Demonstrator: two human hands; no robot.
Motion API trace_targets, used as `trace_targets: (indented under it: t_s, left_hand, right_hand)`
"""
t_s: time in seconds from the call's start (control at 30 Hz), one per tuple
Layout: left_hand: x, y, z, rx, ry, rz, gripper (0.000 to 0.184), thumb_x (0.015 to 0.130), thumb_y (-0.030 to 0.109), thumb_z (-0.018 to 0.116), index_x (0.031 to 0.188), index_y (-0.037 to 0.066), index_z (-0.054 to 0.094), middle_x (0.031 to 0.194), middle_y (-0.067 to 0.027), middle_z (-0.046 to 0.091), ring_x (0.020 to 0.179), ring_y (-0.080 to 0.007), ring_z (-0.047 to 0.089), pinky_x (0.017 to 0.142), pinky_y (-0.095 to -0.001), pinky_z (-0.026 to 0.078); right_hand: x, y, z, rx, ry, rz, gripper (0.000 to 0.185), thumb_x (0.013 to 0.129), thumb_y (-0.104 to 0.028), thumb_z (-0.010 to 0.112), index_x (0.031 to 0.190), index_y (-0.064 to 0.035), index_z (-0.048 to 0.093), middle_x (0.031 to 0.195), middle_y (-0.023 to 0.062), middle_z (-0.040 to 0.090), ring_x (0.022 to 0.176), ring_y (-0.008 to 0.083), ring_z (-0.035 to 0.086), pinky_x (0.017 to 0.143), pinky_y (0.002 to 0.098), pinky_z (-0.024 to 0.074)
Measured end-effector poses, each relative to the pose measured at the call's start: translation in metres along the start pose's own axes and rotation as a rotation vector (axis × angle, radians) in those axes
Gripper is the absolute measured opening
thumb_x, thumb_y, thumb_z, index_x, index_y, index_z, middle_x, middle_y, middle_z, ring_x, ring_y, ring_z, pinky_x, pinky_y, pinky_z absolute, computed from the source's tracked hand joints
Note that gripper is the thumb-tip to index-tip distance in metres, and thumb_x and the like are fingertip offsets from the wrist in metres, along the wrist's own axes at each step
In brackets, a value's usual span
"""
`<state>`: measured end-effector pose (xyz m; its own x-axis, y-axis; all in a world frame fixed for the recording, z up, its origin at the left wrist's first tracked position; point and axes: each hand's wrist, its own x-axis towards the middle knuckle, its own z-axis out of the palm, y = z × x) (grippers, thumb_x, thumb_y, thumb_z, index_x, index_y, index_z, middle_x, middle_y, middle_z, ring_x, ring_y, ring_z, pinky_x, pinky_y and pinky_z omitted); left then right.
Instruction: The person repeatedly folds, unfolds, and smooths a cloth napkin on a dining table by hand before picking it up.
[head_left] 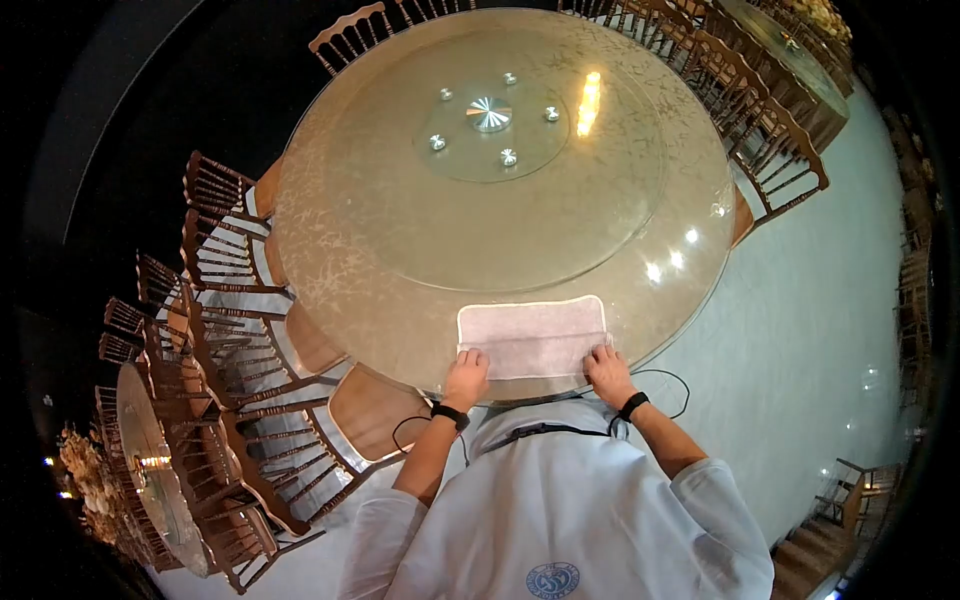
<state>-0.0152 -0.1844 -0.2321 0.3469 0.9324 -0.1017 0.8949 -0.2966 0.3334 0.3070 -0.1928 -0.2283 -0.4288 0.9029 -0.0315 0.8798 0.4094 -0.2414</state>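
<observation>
Pale-pink rectangular cloth [533,325] with white edging lies spread on the near side of the round, glossy beige table [335,235]; my bare left hand [468,376] and bare right hand [608,372] grasp its near corners. I'd keep tension even, flattening its crosswise crease.

There's just one camera, up on the person's head, facing forward and down over the shirt [570,500], fairly near the left hand [467,378] and right hand [607,373], its wide, bent view reaching across the table [370,250] to chairs [347,22] beyond.
</observation>
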Motion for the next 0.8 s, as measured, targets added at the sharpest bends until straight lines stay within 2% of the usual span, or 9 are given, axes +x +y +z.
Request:
trace_targets:
  t_s: [0.07,0.3,0.47,0.53,0.73,0.8]
  left_hand:
    - [-0.001,-0.001,-0.001,-0.014,0.028,0.029,0.031,0.066,0.011,0.063,0.096,0.008,0.057,0.105,-0.0087,0.052,0.099,-0.0287,0.050,0.080,-0.0408,0.046]
    - [-0.005,-0.008,0.008,-0.021,0.087,0.101,0.020,0.070,0.012,0.059,0.090,0.007,0.059,0.108,-0.0113,0.055,0.101,-0.0297,0.051,0.079,-0.0419,0.047]
    - [-0.007,-0.014,0.010,-0.020,0.098,0.154,0.020,0.071,0.013,0.060,0.089,0.005,0.059,0.110,-0.0121,0.055,0.103,-0.0293,0.051,0.080,-0.0421,0.048]
    - [-0.006,-0.012,0.003,-0.038,0.101,0.160,0.019,0.071,0.014,0.060,0.089,0.005,0.059,0.110,-0.0122,0.054,0.103,-0.0291,0.051,0.080,-0.0422,0.048]
    - [0.003,-0.017,-0.002,-0.020,0.004,0.168,0.017,0.072,0.012,0.059,0.087,0.004,0.058,0.104,-0.0138,0.055,0.099,-0.0322,0.051,0.079,-0.0424,0.047]
    - [0.015,-0.033,0.007,-0.192,-0.147,0.024,0.014,0.074,0.009,0.057,0.087,0.003,0.057,0.100,-0.0166,0.055,0.095,-0.0358,0.051,0.078,-0.0448,0.045]
  right_hand:
    - [0.000,0.003,0.004,0.016,0.004,0.007,0.015,0.073,-0.011,0.056,0.087,-0.0067,0.056,0.093,0.0119,0.050,0.094,0.0296,0.050,0.073,0.0417,0.0418]
    - [0.004,0.008,0.004,0.093,-0.032,0.043,0.013,0.072,-0.009,0.057,0.084,-0.0057,0.058,0.094,0.0128,0.053,0.092,0.0313,0.052,0.074,0.0436,0.0429]
    - [0.011,0.032,0.021,0.214,-0.073,-0.002,0.010,0.068,-0.008,0.060,0.078,-0.0044,0.058,0.077,0.0142,0.056,0.082,0.0332,0.055,0.076,0.0416,0.0460]
    - [0.015,0.034,0.014,0.248,-0.064,0.007,0.010,0.067,-0.008,0.060,0.076,-0.0042,0.058,0.075,0.0144,0.057,0.081,0.0338,0.055,0.075,0.0415,0.0465]
    - [0.026,0.037,-0.003,0.280,-0.059,0.014,0.007,0.065,-0.006,0.058,0.071,-0.0034,0.057,0.074,0.0159,0.058,0.077,0.0362,0.056,0.068,0.0435,0.0481]
    - [0.033,0.041,-0.005,0.273,-0.084,0.005,0.006,0.065,-0.005,0.057,0.071,-0.0033,0.057,0.074,0.0170,0.058,0.076,0.0366,0.056,0.066,0.0442,0.0483]
